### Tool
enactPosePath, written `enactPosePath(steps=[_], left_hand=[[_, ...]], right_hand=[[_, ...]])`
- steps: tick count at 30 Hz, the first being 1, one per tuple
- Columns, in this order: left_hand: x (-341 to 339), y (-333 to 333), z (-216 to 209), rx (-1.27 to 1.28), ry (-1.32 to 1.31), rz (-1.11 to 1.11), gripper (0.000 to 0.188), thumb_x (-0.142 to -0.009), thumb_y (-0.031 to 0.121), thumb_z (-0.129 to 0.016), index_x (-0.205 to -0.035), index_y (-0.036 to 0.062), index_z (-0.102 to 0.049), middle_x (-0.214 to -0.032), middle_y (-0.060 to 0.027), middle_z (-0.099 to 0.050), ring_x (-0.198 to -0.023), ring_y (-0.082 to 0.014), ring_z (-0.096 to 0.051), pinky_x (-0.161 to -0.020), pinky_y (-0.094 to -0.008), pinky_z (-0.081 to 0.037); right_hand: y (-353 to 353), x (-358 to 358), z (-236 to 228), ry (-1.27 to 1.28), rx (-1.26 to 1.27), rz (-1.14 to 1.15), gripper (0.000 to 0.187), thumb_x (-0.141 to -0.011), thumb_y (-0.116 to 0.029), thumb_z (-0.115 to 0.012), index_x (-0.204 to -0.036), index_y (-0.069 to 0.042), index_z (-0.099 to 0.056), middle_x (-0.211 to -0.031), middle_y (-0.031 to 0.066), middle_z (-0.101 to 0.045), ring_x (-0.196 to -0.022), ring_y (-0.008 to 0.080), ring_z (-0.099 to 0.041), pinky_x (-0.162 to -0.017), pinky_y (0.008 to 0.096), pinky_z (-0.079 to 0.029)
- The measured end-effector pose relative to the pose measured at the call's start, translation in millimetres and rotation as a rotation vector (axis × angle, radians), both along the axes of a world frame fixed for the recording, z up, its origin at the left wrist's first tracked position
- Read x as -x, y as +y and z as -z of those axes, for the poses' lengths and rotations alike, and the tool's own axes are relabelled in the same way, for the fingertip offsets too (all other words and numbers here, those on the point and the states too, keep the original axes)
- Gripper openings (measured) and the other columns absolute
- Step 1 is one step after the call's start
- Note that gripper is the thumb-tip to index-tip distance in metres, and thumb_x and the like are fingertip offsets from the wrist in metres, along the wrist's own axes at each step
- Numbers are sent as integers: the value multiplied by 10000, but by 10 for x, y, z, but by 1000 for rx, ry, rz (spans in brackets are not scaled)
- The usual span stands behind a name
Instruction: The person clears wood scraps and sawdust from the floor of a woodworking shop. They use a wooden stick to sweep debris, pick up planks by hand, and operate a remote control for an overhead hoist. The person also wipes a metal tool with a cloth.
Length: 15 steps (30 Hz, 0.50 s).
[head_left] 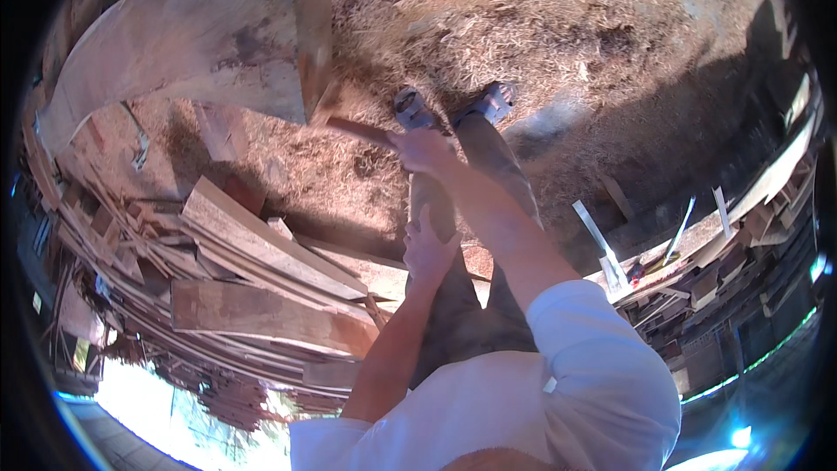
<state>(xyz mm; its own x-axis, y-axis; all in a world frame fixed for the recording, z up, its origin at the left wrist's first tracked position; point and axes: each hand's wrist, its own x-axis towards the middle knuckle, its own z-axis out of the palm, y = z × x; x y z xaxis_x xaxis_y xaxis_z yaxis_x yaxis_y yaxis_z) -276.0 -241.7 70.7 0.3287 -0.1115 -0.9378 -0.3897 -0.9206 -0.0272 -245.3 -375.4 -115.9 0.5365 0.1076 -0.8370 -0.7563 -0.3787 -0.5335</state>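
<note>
Brown stick (pixel 359 132) gripped in the right hand (pixel 425 153), its held end hidden by the fingers. Free part runs leftward from the grip, slightly away from the body; far tip near the corner of a big curved board (pixel 200 48), contact unclear. Left hand (pixel 430 253) lies nearer the body than the grip, fingers loosely spread on the trousers (pixel 501 170), nothing seen in it. Shoes (pixel 495 103) just beyond the grip. Ground past them strewn with pale shavings (pixel 488 22). Left of the grip and back toward the body, stacked planks (pixel 270 244); well off right, a wood pile (pixel 715 283) with thin pale strips (pixel 597 231) nearby.
</note>
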Motion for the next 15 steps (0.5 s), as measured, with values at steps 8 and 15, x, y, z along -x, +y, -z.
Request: enactPosePath(steps=[8,15], left_hand=[[-96,55,-15,15,-2,105,1001,-791,494,-852,-1589,209,-319,-1441,-284,-478,-1263,-486,-575,-972,-576,-538],[-64,-102,7,5,-9,241,1007,-780,499,-861,-1585,227,-319,-1385,-267,-503,-1239,-466,-586,-1002,-568,-513]], right_hand=[[-685,1130,-322,381,150,573,755,-928,-416,-639,-1613,-291,-346,-1264,216,-701,-1156,403,-692,-960,517,-560],[-1549,2900,-629,502,545,957,757,-955,-453,-608,-1628,-282,-308,-1268,209,-701,-1204,402,-666,-1020,528,-521]])
